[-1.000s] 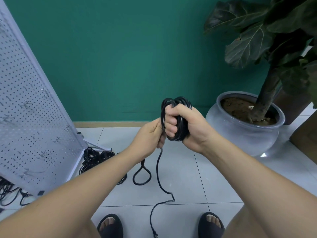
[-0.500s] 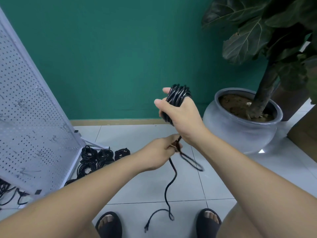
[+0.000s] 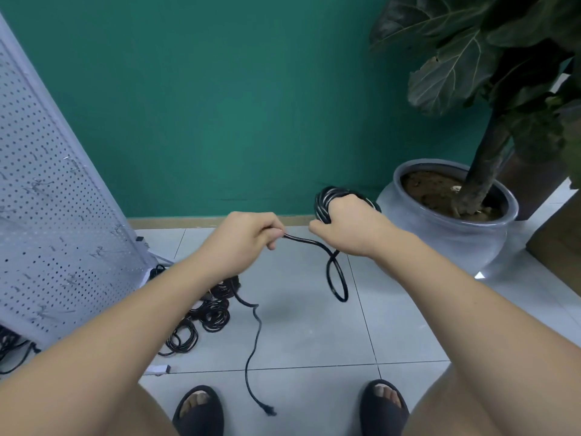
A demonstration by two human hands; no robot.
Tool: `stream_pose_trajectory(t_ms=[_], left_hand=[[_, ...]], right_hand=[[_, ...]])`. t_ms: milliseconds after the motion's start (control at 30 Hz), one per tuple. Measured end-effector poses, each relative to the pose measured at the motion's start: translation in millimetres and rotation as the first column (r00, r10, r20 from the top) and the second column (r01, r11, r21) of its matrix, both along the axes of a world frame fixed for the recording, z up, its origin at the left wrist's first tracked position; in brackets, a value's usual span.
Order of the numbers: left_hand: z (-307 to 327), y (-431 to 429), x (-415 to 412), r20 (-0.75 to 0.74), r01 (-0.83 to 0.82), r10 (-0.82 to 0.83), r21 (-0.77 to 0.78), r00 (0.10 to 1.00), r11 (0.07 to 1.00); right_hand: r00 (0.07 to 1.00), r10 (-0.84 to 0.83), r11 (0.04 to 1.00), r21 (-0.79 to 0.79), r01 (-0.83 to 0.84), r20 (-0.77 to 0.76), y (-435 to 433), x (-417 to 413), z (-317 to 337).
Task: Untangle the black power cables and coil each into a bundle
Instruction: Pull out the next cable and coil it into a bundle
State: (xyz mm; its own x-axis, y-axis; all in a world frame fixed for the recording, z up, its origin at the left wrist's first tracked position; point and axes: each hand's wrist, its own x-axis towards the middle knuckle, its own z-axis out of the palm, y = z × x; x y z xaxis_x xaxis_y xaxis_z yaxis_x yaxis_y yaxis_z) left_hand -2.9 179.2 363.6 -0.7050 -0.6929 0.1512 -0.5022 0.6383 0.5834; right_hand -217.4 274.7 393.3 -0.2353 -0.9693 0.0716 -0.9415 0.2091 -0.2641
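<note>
A person's right hand grips a coiled black power cable. The left hand, just apart from it, pinches the cable's free tail. The slack loop hanging between them could kink into the bundle if pulled tight. Below the left hand, other coiled bundles lie on pale floor tiles before a green wall.
</note>
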Motion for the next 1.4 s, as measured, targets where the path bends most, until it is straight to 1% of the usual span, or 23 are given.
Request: stream_pose_trajectory(t_ms=[133, 200, 233, 333, 400, 467, 533, 633, 667, 733, 767, 800, 867, 933, 1067, 1133, 1267, 1367, 1400], left_hand=[[1, -37, 27, 0.031, -0.209, 0.209, -0.011, 0.977, 0.978], [-5, -50, 37, 0.037, -0.277, 0.277, 0.011, 0.96, 0.961], [-10, -53, 39, 0.061, -0.288, 0.286, 0.027, 0.956, 0.957], [-31, -47, 32, 0.176, -0.239, 0.228, 0.045, 0.958, 0.97], [-38, -32, 21, 0.21, -0.141, 0.135, 0.015, 0.968, 0.99], [-35, -10, 9, 0.186, -0.048, 0.045, 0.009, 0.981, 0.999], [-25, 16, 2, 0.127, -0.03, 0.017, 0.101, 0.992, 0.994], [-12, 52, -7, 0.047, 0.006, -0.021, 0.308, 0.999, 0.951], [-8, 63, -9, 0.001, 0.029, -0.032, 0.411, 0.999, 0.911], [-2, 79, -13, -0.119, 0.091, -0.021, 0.62, 0.993, 0.779], [-2, 83, -15, -0.165, 0.126, -0.017, 0.681, 0.986, 0.722], [-4, 86, -17, -0.198, 0.157, -0.022, 0.704, 0.98, 0.692], [-9, 84, -20, -0.236, 0.182, -0.015, 0.706, 0.972, 0.684], [-13, 77, -20, -0.243, 0.181, -0.004, 0.71, 0.97, 0.681], [-5, 57, -13, -0.193, 0.208, -0.099, 0.697, 0.976, 0.686], [3, 46, -10, -0.184, 0.213, -0.12, 0.667, 0.976, 0.714], [17, 34, 0, -0.142, 0.214, -0.16, 0.636, 0.977, 0.742], [21, 24, 8, -0.07, 0.143, -0.124, 0.538, 0.99, 0.831], [22, 18, 12, -0.079, 0.116, -0.087, 0.518, 0.993, 0.847]], right_hand=[[0.998, 0.044, 0.984, 0.172, -0.05, 0.04, 7, -1, -7], [0.995, 0.036, 0.974, 0.221, -0.056, 0.096, 9, 1, -8], [0.99, 0.028, 0.968, 0.242, -0.062, 0.14, 9, 4, -8], [0.941, -0.039, 0.94, 0.333, -0.079, 0.335, 9, 10, -8], [0.884, -0.094, 0.911, 0.397, -0.109, 0.458, 9, 12, -9], [0.852, -0.108, 0.898, 0.419, -0.138, 0.512, 8, 14, -11], [0.842, -0.117, 0.908, 0.4, -0.124, 0.527, 6, 16, -12], [0.841, -0.145, 0.936, 0.349, -0.055, 0.521, 4, 16, -12], [0.844, -0.15, 0.944, 0.328, -0.032, 0.514, 4, 16, -12], [0.865, -0.146, 0.962, 0.274, 0.01, 0.48, 2, 19, -13], [0.885, -0.139, 0.971, 0.235, 0.035, 0.444, 0, 21, -13], [0.906, -0.134, 0.98, 0.189, 0.061, 0.401, -2, 23, -12], [0.929, -0.115, 0.992, 0.098, 0.086, 0.352, -4, 27, -12], [0.942, -0.09, 0.996, 0.02, 0.088, 0.324, -4, 29, -11], [0.977, -0.038, 0.993, -0.105, 0.061, 0.212, 0, 31, -6], [0.981, -0.041, 0.992, -0.113, 0.064, 0.192, 1, 27, -3], [0.989, -0.05, 0.992, -0.104, 0.064, 0.138, -2, 22, 0], [0.989, -0.086, 0.988, -0.117, 0.1, 0.118, -3, 16, 3], [0.987, -0.107, 0.985, -0.12, 0.122, 0.123, -3, 11, 5]])
